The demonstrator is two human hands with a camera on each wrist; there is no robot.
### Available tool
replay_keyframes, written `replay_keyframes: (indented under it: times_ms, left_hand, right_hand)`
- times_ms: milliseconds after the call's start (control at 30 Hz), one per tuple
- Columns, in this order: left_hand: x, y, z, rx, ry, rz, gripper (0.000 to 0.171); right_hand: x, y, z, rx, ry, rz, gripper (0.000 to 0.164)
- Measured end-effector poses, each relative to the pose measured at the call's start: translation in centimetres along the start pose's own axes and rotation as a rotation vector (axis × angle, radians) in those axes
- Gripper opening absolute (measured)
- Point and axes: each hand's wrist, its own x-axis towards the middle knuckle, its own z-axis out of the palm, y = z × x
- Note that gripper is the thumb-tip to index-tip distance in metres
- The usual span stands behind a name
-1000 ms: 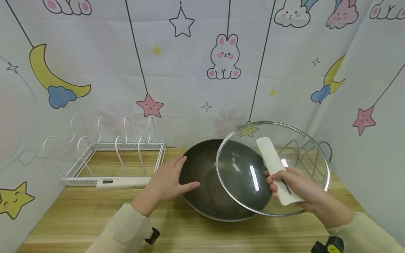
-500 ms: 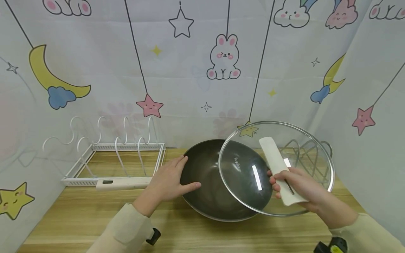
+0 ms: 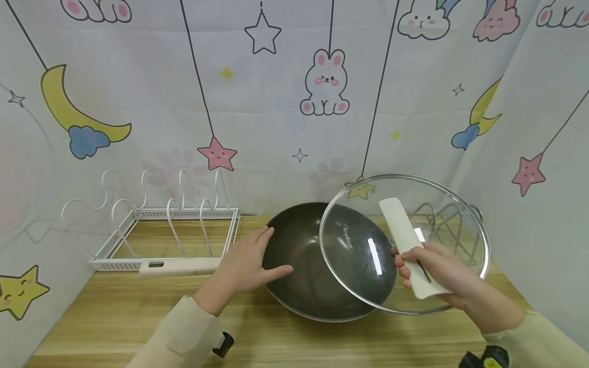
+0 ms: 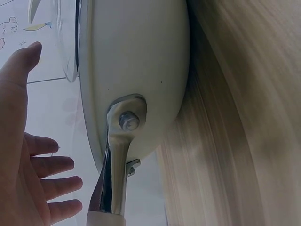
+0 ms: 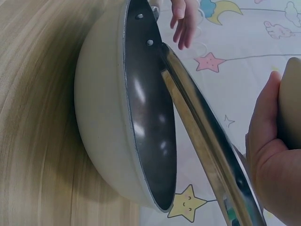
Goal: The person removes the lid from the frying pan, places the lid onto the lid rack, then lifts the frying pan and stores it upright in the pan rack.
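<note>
A deep wok (image 3: 299,291), dark inside and cream outside, stands on the wooden table, its cream handle (image 3: 177,267) pointing left. The left hand (image 3: 241,263) hovers over the wok's handle side with fingers and thumb spread, holding nothing; the left wrist view shows it apart from the wall. My right hand (image 3: 439,266) grips the cream handle (image 3: 397,217) of a round glass lid (image 3: 375,255) with a metal rim. The lid is tilted over the wok's right half and reaches past it to the right. In the right wrist view its lower edge (image 5: 164,61) comes close to the wok's rim.
A white wire rack (image 3: 138,260) with curved dividers stands at the back left, behind the wok's handle. Another wire rack (image 3: 476,210) is at the back right, mostly seen through the glass. A printed curtain (image 3: 276,128) hangs behind the table.
The right hand has shifted the lid slightly to the right, uncovering a little more of the wok. The left hand has hardly moved.
</note>
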Motion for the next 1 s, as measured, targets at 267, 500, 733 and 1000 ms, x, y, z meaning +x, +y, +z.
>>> replay_keyframes:
  times_ms: [267,500,733,1000]
  left_hand:
    - [0.01,0.09,0.02,-0.001,-0.015,-0.01,0.1]
    - [-0.02,0.13,0.05,0.0,-0.012,-0.009,0.1]
    - [0.04,0.05,0.22,-0.001,-0.009,-0.008,0.101]
    - [0.04,0.07,0.23,0.003,-0.008,-0.01,0.101]
  right_hand:
    - [0.03,0.07,-0.07,-0.001,-0.007,-0.008,0.022]
    - [0.17,0.44,-0.28,0.001,-0.022,-0.03,0.02]
    - [0.05,0.28,-0.17,0.003,-0.015,-0.018,0.022]
    - [-0.14,0.11,-0.14,0.004,-0.016,-0.024,0.022]
